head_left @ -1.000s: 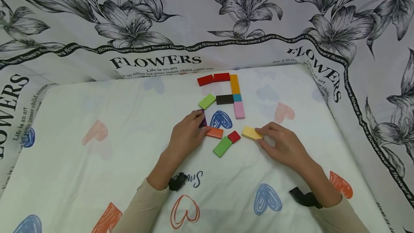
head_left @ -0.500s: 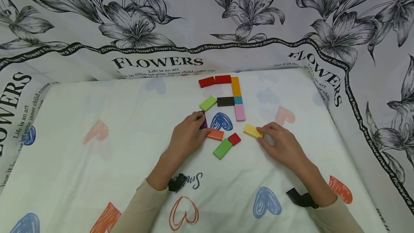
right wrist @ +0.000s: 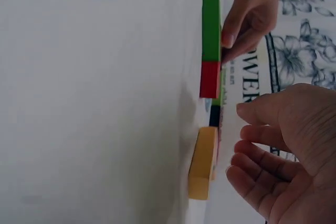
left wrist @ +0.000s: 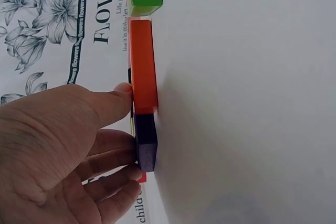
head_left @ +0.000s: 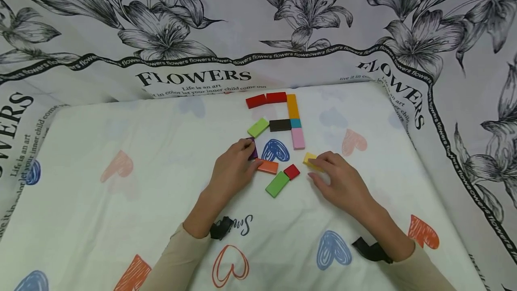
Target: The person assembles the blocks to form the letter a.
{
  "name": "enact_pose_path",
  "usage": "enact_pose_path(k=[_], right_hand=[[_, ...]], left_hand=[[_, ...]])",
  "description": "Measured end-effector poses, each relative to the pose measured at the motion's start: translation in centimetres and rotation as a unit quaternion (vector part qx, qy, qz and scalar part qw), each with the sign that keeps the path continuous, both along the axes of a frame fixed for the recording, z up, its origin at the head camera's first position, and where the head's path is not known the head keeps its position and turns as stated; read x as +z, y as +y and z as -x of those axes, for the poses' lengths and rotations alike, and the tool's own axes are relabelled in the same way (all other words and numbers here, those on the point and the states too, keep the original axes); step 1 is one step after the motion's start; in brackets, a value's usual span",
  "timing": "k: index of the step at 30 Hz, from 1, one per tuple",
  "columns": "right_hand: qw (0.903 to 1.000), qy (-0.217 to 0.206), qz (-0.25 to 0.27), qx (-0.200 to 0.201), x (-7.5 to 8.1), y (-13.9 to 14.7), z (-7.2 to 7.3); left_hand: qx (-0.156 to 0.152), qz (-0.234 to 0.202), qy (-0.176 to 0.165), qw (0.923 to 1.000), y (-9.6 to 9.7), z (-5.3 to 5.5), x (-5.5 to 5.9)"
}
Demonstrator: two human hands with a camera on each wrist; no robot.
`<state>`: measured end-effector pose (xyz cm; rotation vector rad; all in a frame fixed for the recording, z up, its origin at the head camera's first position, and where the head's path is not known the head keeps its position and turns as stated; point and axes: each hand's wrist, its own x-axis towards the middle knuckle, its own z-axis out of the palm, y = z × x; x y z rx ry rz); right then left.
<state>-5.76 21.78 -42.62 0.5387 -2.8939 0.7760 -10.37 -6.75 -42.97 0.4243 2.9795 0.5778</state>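
My left hand (head_left: 234, 160) rests at the left of the block arrangement. Its fingers touch the purple block (head_left: 253, 148) and its thumb touches the end of the orange block (head_left: 267, 166); the left wrist view shows the purple block (left wrist: 146, 142) end to end with the orange block (left wrist: 144, 66). My right hand (head_left: 343, 183) hovers by the yellow block (head_left: 308, 160), covering part of it in the head view. In the right wrist view this hand (right wrist: 289, 150) has loose, spread fingers, apart from the yellow block (right wrist: 203, 163).
A green block (head_left: 277, 184) touches a small red block (head_left: 292, 172). Farther back are a lime block (head_left: 258, 127), a black block (head_left: 280, 125), a pink block (head_left: 298, 138), a blue block (head_left: 295, 123), an orange-yellow block (head_left: 292, 106) and two long red blocks (head_left: 276, 97). A heart-printed white cloth (head_left: 161, 201) lies beneath.
My right hand, which pinched the yellow block's right end earlier, has let go and shifted slightly left over it. The left hand stays at the purple and orange blocks.
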Motion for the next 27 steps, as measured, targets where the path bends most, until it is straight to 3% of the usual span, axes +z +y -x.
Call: enact_pose_path(k=[8, 14, 27], right_hand=[[0.9990, -0.030, -0.002, 0.033, 0.4, -2.5, 0.1], [0.9975, -0.058, -0.019, 0.036, 0.2, -4.0, 0.2], [0.9984, -0.046, -0.027, 0.018, -0.1, -4.8, 0.0]], left_hand=[[-0.002, 0.000, -0.002, 1.0000, 0.1, 0.2, 0.0], [-0.002, 0.001, -0.008, 1.0000, 0.0, 0.1, 0.0], [-0.006, -0.002, 0.000, 1.0000, -0.1, 0.1, 0.2]])
